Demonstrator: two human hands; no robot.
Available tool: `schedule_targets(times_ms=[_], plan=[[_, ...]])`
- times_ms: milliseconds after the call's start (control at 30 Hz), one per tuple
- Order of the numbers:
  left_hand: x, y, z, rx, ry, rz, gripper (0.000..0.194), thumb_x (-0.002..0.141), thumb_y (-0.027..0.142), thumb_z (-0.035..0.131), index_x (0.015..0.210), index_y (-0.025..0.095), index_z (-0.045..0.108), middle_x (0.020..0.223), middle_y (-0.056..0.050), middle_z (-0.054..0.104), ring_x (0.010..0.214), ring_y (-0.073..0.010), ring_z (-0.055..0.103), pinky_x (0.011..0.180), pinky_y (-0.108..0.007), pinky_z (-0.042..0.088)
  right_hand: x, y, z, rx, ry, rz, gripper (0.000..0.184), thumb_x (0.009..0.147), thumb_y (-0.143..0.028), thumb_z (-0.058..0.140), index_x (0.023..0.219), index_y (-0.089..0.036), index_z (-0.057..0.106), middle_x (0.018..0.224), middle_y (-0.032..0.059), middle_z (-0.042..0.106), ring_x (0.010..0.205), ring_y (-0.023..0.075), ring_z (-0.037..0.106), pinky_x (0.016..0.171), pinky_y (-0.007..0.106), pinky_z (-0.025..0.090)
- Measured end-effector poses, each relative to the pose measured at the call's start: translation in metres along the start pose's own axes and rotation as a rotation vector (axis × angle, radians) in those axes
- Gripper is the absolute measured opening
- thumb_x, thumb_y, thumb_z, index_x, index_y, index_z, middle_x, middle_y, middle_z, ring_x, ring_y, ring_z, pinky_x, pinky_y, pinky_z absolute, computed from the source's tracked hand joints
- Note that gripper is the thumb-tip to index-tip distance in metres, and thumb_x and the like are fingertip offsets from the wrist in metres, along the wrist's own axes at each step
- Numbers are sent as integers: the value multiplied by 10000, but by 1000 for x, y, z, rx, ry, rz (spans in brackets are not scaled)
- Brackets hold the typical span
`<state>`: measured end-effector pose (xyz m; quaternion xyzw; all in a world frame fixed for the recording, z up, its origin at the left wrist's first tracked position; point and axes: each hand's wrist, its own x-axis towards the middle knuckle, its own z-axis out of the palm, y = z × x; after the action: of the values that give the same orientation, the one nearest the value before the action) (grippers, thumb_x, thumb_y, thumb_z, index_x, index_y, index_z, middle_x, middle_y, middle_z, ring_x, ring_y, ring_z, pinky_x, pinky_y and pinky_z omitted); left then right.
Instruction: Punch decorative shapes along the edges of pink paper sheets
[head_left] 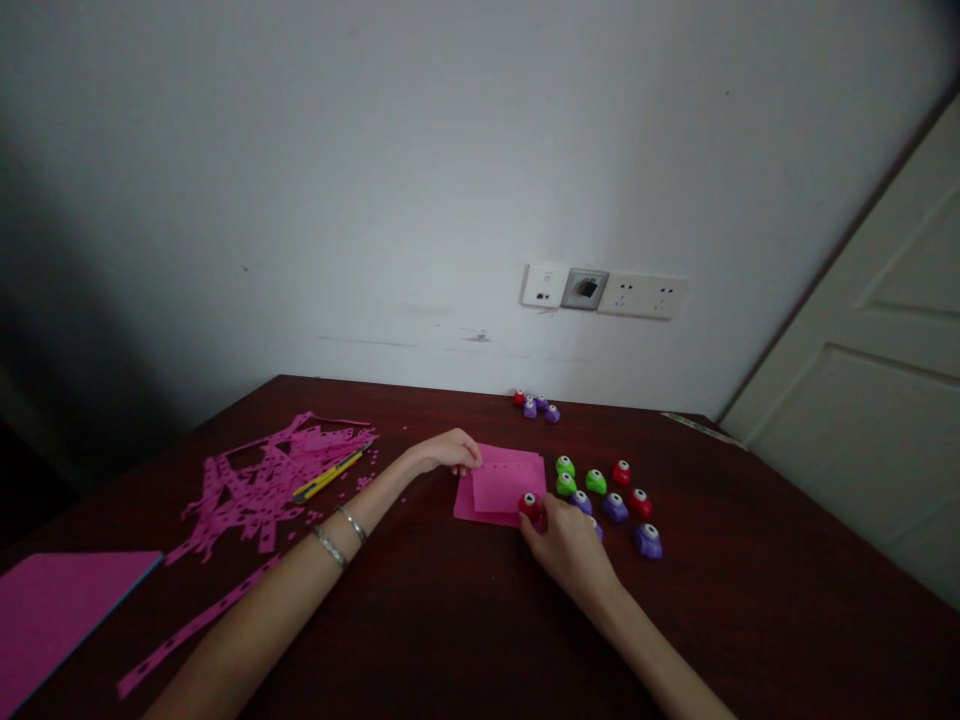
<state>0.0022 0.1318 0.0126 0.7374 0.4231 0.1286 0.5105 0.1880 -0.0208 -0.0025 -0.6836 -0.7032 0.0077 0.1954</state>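
First, at the lower left of the frame, a large pink sheet [67, 625] and a punched strip [201, 626] are seen on the dark table [420, 640]. Right of the lower centre, a red punch [529, 504] is gripped by the right hand [571, 545] at the lower right corner of a small pink sheet [499, 490], laid over larger pink paper [465, 507]. The small sheet's upper left corner is pinched by the left hand [456, 452]. Green, purple and red punches [616, 507] are scattered right of the right hand; at left, a yellow cutter [330, 475] is set beside heaped pink scraps [259, 480]. Farther back, more punches [530, 408] are clustered below wall sockets [643, 296].
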Motion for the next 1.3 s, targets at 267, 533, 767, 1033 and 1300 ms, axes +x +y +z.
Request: schedule_targets(times_ms=[267,533,767,1033,1300], plan=[[7,-8,6,39,24,45,87,612,135,555,646,128,634,458,33,524,439,-77,463,423,-189,313,1,1,4,22,-35,20,213,828,-323,491,733,-148,567,726,82,661,642,174,615,561,241,337],[14,-15,12,141,54,127,121,675,176,540,710,115,638,502,28,543,472,-90,481,483,-205,355,1,3,12,53,-26,-28,211,835,-322,479,751,-145,556,739,87,649,652,181,618,586,242,368],[12,-14,10,440,242,250,189,725,291,582,789,128,654,690,-33,634,633,-131,558,575,-215,382,-1,8,12,72,-39,-41,211,810,-352,525,771,-146,556,758,88,645,668,186,616,593,244,382],[0,4,17,610,86,407,348,633,447,689,820,155,667,848,-63,637,745,-158,561,644,-228,390,-1,16,8,102,-69,-53,123,803,-269,543,737,-165,546,768,76,653,676,181,606,568,239,376],[7,-4,18,585,12,390,294,649,399,685,832,169,688,833,-38,675,752,-158,577,672,-226,388,-1,12,8,103,-104,-54,111,834,-225,501,753,-161,543,790,69,655,679,173,612,573,236,361]])
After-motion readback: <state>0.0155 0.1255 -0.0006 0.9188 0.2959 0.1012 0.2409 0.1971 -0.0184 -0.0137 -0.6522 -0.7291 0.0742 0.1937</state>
